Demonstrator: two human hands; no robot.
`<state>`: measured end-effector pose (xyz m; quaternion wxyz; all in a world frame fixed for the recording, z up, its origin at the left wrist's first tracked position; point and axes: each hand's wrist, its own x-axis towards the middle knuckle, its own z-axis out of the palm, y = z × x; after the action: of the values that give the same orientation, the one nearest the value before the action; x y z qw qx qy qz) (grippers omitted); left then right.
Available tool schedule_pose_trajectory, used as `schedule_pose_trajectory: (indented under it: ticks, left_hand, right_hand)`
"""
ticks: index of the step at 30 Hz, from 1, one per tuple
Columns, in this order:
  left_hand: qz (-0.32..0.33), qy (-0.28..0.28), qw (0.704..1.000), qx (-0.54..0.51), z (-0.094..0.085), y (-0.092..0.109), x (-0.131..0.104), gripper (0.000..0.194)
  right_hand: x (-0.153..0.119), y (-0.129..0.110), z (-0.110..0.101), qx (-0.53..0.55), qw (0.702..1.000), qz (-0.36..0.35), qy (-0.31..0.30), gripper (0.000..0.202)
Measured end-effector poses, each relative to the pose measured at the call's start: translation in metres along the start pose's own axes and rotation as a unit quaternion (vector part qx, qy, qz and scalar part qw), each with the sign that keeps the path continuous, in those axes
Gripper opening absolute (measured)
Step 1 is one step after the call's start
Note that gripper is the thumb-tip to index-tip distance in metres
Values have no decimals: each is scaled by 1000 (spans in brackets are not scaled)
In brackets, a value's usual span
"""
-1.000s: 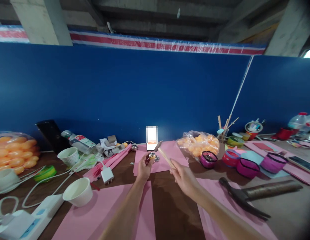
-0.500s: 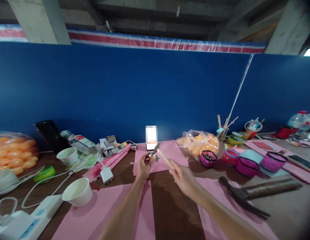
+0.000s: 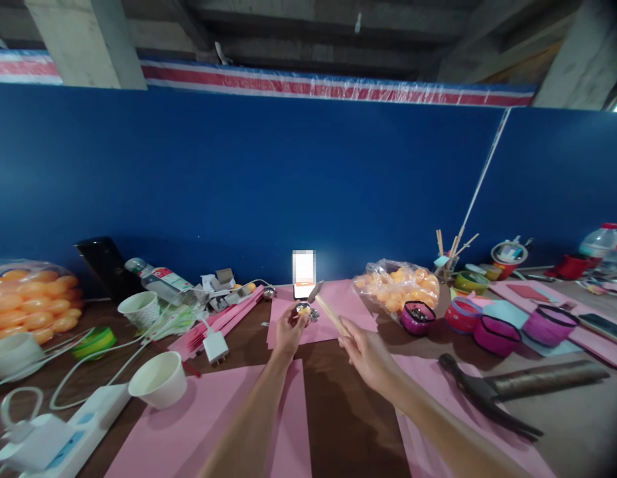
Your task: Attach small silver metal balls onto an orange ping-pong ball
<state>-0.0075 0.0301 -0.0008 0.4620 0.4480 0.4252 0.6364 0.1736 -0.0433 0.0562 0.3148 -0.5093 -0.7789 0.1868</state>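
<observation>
My left hand (image 3: 288,332) pinches a small shiny ball (image 3: 303,309) with orange showing on it, held above a pink sheet (image 3: 345,304). My right hand (image 3: 365,354) grips the wooden handle of a small hammer (image 3: 322,304), whose metal head sits just right of the ball, close to or touching it. Both arms reach forward over the brown table (image 3: 343,411). A lit phone (image 3: 303,273) stands against the blue wall just behind the hands.
A bag of orange balls (image 3: 395,287) lies right of the hands, with a purple pot (image 3: 416,317) and other coloured pots beside it. A large hammer (image 3: 512,388) lies at the right. Paper cups (image 3: 160,380), a charger (image 3: 215,346) and a power strip (image 3: 64,435) crowd the left.
The view has shifted slightly. Both hands keep the ball and hammer in almost the same place.
</observation>
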Motion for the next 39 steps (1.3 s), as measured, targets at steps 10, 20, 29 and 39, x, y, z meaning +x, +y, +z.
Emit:
schedule_pose_trajectory:
  ticks: [10, 20, 29, 39]
  left_hand:
    - [-19, 2, 1000, 0, -1, -6, 3, 48]
    - [-14, -7, 1000, 20, -1, -2, 2, 46]
    - [0, -16, 1000, 10, -1, -8, 4, 46]
    - [4, -28, 1000, 13, 0, -10, 4, 48]
  right_hand:
    - [0, -2, 6, 18, 999, 23, -15, 28]
    - [2, -3, 1, 86, 996, 34, -12, 27]
    - [0, -4, 1, 80, 996, 34, -3, 27]
    - [-1, 3, 5, 15, 1000, 13, 6, 30]
